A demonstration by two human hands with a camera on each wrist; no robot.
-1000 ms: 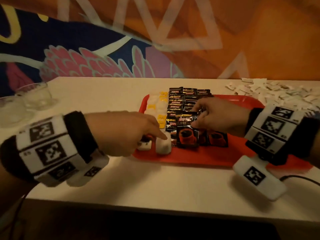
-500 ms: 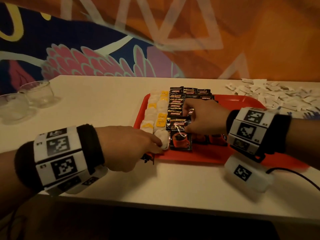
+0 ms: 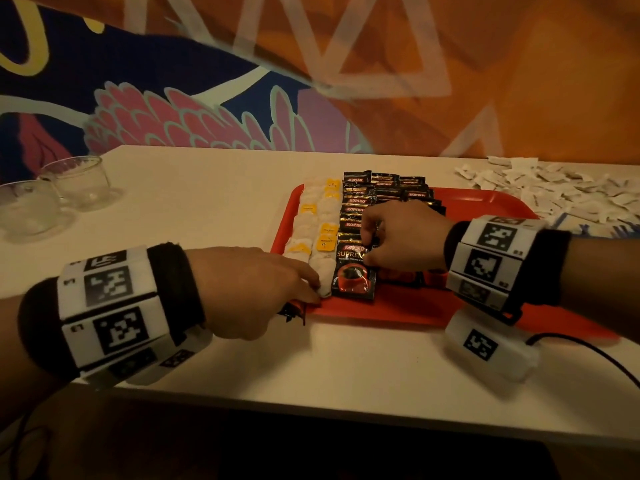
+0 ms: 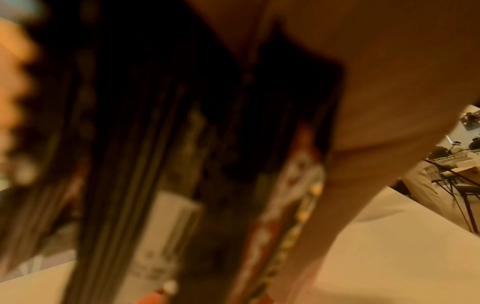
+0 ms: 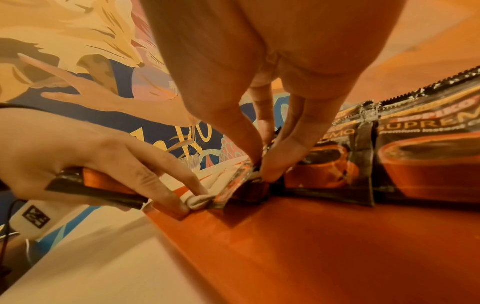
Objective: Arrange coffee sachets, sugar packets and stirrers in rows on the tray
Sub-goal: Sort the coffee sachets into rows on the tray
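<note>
A red tray holds rows of white and yellow sugar packets on its left and columns of black coffee sachets beside them. My left hand is at the tray's front left corner. Its straight index and middle fingertips touch the nearest white packet, while its curled fingers hold a small stack of black sachets. My right hand pinches the top edge of the front coffee sachet, which lies against the white packets. The left wrist view shows only blurred dark sachets.
A heap of loose white packets lies on the table at the back right. Two glass cups stand at the far left. A white tagged box with a cable hangs below my right wrist, at the tray's front edge.
My left hand has drawn back from over the tray to its front left corner. My right hand has shifted left and nearer, with the front coffee sachet now against the white packets.
</note>
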